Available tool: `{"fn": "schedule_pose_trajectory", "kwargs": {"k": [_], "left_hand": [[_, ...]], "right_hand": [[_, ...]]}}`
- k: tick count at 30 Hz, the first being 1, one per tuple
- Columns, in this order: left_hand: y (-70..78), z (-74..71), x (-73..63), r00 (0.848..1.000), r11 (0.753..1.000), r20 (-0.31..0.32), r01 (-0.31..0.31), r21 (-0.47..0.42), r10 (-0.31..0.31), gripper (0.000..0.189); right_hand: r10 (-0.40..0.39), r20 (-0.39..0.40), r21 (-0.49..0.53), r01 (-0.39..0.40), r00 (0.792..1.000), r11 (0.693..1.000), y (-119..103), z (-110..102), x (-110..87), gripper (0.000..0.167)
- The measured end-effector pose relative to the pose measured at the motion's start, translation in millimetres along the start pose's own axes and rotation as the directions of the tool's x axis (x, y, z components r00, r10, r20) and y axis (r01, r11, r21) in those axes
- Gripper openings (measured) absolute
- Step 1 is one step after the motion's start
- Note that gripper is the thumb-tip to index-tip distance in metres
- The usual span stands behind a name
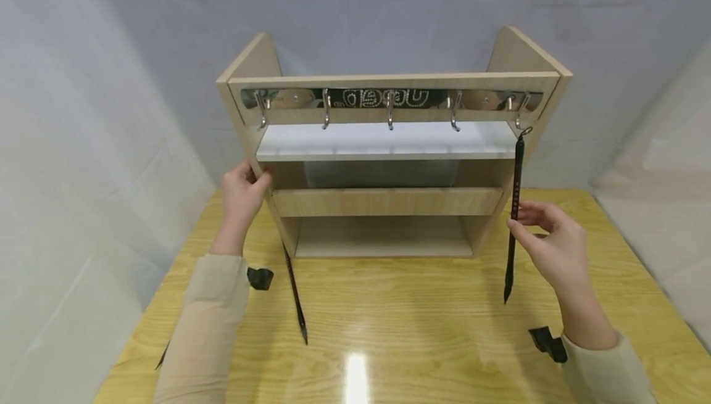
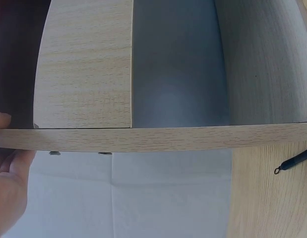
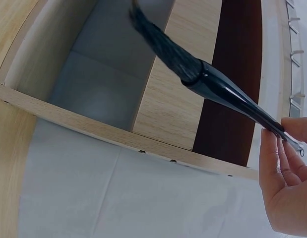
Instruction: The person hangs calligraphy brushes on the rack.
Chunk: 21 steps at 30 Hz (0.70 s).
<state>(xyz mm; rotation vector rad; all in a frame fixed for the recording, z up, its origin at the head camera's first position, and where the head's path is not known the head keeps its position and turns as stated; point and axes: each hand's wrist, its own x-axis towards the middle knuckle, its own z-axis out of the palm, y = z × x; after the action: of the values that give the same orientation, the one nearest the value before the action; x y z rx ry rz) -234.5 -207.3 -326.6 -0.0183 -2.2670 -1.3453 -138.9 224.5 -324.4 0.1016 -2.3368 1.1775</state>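
My right hand (image 1: 555, 243) pinches a black calligraphy brush (image 1: 516, 185) by its handle, between thumb and fingertips. The brush hangs bristles down, and its cord loop is close to the rightmost hook (image 1: 521, 111); whether the loop is over the hook I cannot tell. In the right wrist view the dark bristles (image 3: 165, 47) are in the foreground. With thumb on one side and fingers on the other, my left hand (image 1: 242, 197) grips the front edge of the left side panel of a light wooden desk shelf (image 1: 389, 202).
A metal rail with several hooks (image 1: 390, 111) runs along the shelf's top board. Another brush (image 1: 296, 299) lies on the wooden table (image 1: 389, 305), left of centre. By my left sleeve a dark tip (image 1: 162, 354) shows, mostly hidden. Pale sheeting (image 1: 383, 15) hangs behind.
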Motion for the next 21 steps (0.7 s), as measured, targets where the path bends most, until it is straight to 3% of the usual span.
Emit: {"fn": "schedule_pose_trajectory", "kwargs": {"k": [21], "left_hand": [[0.8, -0.1, -0.4, 1.000, 1.000, -0.001, 0.011, -0.004, -0.011, 0.020]], "right_hand": [[0.001, 0.020, -0.028, -0.001, 1.000, 1.000, 0.3, 0.9, 3.2, 0.027]]}}
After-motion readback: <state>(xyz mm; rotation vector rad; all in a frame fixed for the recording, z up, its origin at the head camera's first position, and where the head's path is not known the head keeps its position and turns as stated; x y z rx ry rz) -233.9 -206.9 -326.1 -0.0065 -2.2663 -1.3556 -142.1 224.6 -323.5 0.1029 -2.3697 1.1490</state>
